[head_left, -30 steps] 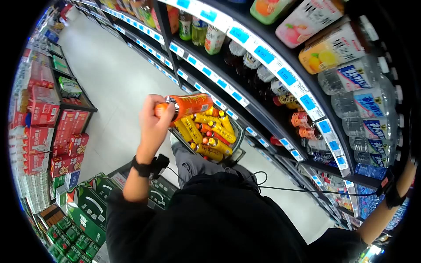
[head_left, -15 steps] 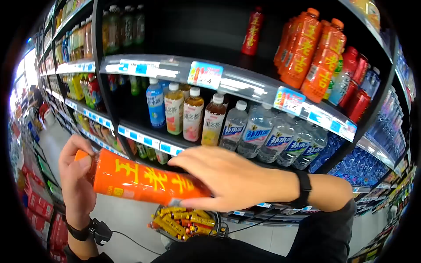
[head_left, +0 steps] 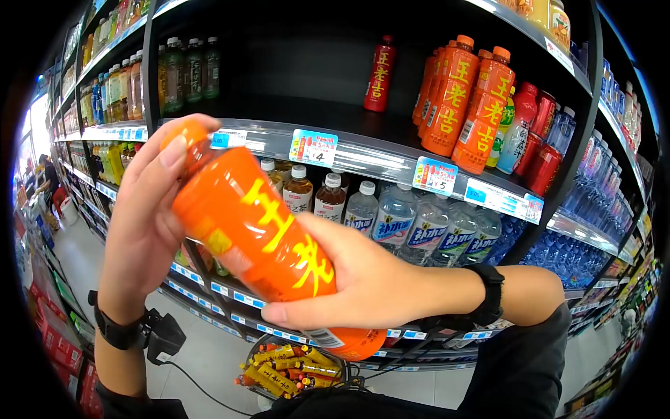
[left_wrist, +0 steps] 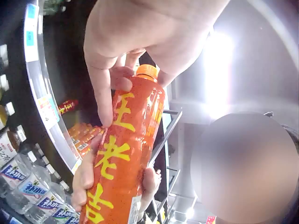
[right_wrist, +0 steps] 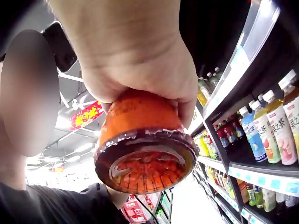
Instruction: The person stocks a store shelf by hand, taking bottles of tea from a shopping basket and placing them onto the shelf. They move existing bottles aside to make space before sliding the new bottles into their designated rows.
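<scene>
An orange drink bottle [head_left: 241, 209] with yellow lettering is tilted across the middle of the head view, cap end up and to the left. My left hand [head_left: 143, 216] holds its capped neck between thumb and fingers. Lower down, the right hand [head_left: 370, 279] grips the body from the shelf side, thumb across the label. In the left wrist view, the left hand [left_wrist: 140, 32] sits at the orange cap [left_wrist: 147, 71], and the right hand's fingers [left_wrist: 85, 175] wrap the lower body. The right wrist view shows the bottle's base [right_wrist: 147, 168] beneath the right hand [right_wrist: 135, 60].
Ahead, a shelf [head_left: 335, 150] carries similar orange bottles [head_left: 450, 98] and one slim red bottle [head_left: 380, 73]. Clear water bottles [head_left: 394, 220] stand on the level below. Several yellow bottles [head_left: 279, 370] lie in a basket near the floor. A cable [head_left: 202, 380] hangs from the left wrist.
The view has swung from the floor to the shelves. My right hand has come onto the bottle, joining the left. Since half a second ago the bottle has risen closer and its cap end has tipped upward.
</scene>
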Demonstrator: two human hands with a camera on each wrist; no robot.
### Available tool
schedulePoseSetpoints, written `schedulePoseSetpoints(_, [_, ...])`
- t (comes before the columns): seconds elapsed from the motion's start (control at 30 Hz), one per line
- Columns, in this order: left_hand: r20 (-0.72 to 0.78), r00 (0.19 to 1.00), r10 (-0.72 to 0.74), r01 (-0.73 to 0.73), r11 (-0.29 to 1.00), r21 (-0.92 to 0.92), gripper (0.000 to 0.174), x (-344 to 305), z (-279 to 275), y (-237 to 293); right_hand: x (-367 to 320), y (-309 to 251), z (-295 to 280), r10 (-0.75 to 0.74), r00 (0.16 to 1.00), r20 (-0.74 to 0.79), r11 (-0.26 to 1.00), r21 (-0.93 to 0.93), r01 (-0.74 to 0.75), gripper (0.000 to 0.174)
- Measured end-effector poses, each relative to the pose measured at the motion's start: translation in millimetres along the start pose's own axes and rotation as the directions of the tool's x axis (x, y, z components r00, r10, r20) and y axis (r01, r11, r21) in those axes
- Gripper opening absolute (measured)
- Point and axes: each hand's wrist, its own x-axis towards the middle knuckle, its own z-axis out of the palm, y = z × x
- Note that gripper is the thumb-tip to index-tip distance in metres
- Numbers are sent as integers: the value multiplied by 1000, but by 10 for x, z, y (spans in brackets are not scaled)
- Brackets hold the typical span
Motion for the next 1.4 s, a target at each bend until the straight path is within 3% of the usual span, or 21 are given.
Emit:
schedulePoseSetpoints(0.07, [76, 994, -84, 92, 989, -118, 58, 4, -21, -49, 34, -99, -55, 96, 995, 20, 995, -26, -96, 57])
schedulePoseSetpoints(0.17, [198, 974, -114, 146, 977, -158, 60, 35, -123, -215, 112, -204, -138, 39, 993, -113, 996, 83, -29, 58])
schedulePoseSetpoints(0.23, [253, 957, -144, 183, 974, -137, 61, 92, 74, -233, 236, -277, -269, 17, 964, -267, 996, -79, -39, 60])
schedulePoseSetpoints(0.37, [346, 917, -198, 227, 973, -45, 68, 200, 224, -257, 391, -245, -343, -118, 943, -312, 980, -190, 60, 51])
schedulePoseSetpoints(0.43, [393, 907, -149, 91, 983, 163, 64, 302, 347, -240, 474, -269, -377, -75, 902, -425, 994, -108, 32, 52])
schedulePoseSetpoints(0.5, [408, 907, -106, 51, 988, 144, 60, 458, 479, -224, 534, -336, -412, -25, 893, -449, 995, -99, -22, 52])
schedulePoseSetpoints(0.57, [357, 923, -145, 88, 982, 169, 60, 626, 598, -172, 591, -424, -485, 165, 853, -496, 980, 183, -82, 51])
schedulePoseSetpoints(0.6, [365, 911, -194, 140, 976, 168, 54, 772, 639, -153, 594, -500, -555, 219, 892, -395, 942, 325, -87, 50])
schedulePoseSetpoints(0.63, [416, 875, -246, 195, 967, 163, 49, 912, 660, -123, 602, -537, -580, 238, 873, -426, 910, 412, -47, 50])
schedulePoseSetpoints(0.7, [419, 801, -427, 349, 902, 254, 47, 1180, 694, -101, 626, -556, -723, 281, 838, -468, 844, 536, 16, 48])
schedulePoseSetpoints(0.73, [392, 778, -491, 428, 871, 241, 49, 1319, 712, -135, 550, -580, -791, 312, 840, -444, 863, 502, -55, 51])
schedulePoseSetpoints(0.77, [310, 793, -525, 435, 844, 314, 50, 1359, 758, -103, 463, -566, -851, 308, 838, -450, 860, 508, -43, 51])
schedulePoseSetpoints(0.83, [368, 711, -599, 499, 799, 337, 52, 1617, 766, -170, 281, -501, -985, 241, 792, -561, 967, 207, -147, 53])
schedulePoseSetpoints(0.87, [303, 705, -641, 500, 753, 429, 51, 1721, 802, -155, 154, -451, -1065, 87, 789, -608, 989, -40, -140, 52])
schedulePoseSetpoints(0.9, [310, 745, -591, 462, 792, 399, 50, 1795, 828, -211, 46, -468, -1066, -30, 737, -675, 965, -212, -155, 46])
schedulePoseSetpoints(0.97, [342, 774, -533, 410, 834, 369, 48, 1962, 942, -302, -221, -243, -1276, -459, 682, -570, 761, -648, -30, 38])
schedulePoseSetpoints(1.03, [279, 758, -589, 474, 792, 384, 54, 2284, 1149, -412, -508, -197, -1334, -508, 659, -555, 594, -780, -199, 28])
schedulePoseSetpoints(1.07, [250, 796, -552, 439, 810, 390, 55, 2372, 1237, -449, -627, -137, -1374, -529, 658, -536, 499, -824, -269, 20])
schedulePoseSetpoints(1.1, [222, 830, -512, 403, 825, 397, 57, 2456, 1334, -490, -732, -68, -1432, -533, 659, -530, 500, -826, -260, 20])
schedulePoseSetpoints(1.17, [224, 856, -466, 360, 848, 388, 59, 2789, 1490, -633, -901, 89, -1564, -617, 718, -324, 118, -939, -323, 12])
schedulePoseSetpoints(1.4, [253, 885, -391, 253, 859, 445, 52, 3498, 1810, -904, -1133, 460, -1916, -695, 699, -168, -97, -942, -322, 12])
